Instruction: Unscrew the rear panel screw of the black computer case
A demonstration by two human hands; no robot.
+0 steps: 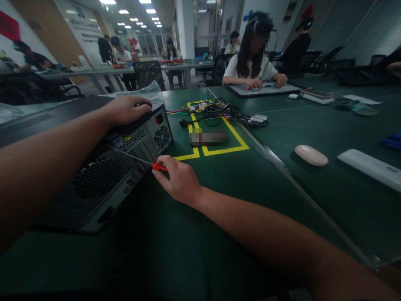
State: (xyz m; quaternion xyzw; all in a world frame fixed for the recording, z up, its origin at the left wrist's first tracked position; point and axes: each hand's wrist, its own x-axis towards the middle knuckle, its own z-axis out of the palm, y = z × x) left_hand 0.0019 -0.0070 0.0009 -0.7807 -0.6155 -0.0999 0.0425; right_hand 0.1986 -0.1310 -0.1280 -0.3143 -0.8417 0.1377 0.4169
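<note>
A black desktop computer case [103,184] lies on its side on the green table [219,200], its rear panel with fan grilles and slots facing me. My left hand [127,109] rests palm down on the case's top far corner, fingers curled over the edge. My right hand [177,177] is closed on a screwdriver [156,166] with a red handle. Its thin metal shaft runs left and up, and the tip touches the rear panel near the expansion slots.
A tangle of cables [216,110] lies inside a yellow taped outline [219,148] beyond the case. A pale mouse [311,155] and a white keyboard [369,168] sit to the right. A person [253,58] works at the far side; others sit at distant tables.
</note>
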